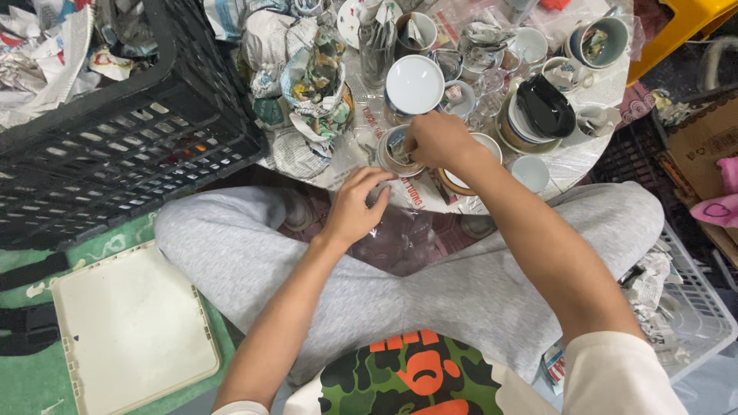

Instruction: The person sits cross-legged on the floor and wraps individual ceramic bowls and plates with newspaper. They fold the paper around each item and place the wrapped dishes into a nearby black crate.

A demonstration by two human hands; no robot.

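**A:** What is biggest in my view from the headset?

**B:** The black plastic crate (pixel 115 131) at upper left, with crumpled newspaper (pixel 46 46) in it. Below it a cream square lid (pixel 131 330) lies flat on the green mat (pixel 23 384). My crossed legs in grey trousers (pixel 461 284) fill the middle.

**A:** And the bench?

**B:** The round bench (pixel 573 161) sits just past my knees, under clear plastic sheeting and crowded with crockery. On its left side stands a stack of paper-wrapped bundles (pixel 307 84). A white wire basket (pixel 692 315) is at my right, and a cardboard box (pixel 703 138) is beyond it.

**A:** Which dishes stand out?

**B:** A white bowl (pixel 413 84) just behind my right hand, a black cup (pixel 546 107) lying tilted in a stack of saucers, a blue-rimmed mug (pixel 600 42) at the far right, and a small pale blue cup (pixel 530 173) near the bench's near edge.

**A:** The hands?

**B:** My right hand (pixel 438 138) rests over a small cup (pixel 396 154) at the near edge of the bench, fingers curled narrow on its rim and on the scrap of paper inside. My left hand (pixel 357 207) is just below that, fingers bent around a clear glass (pixel 378 192) held against the bench's edge above my lap.

**A:** How firm is the left grasp?

**B:** I cannot tell; the glass is mostly hidden by the hand.
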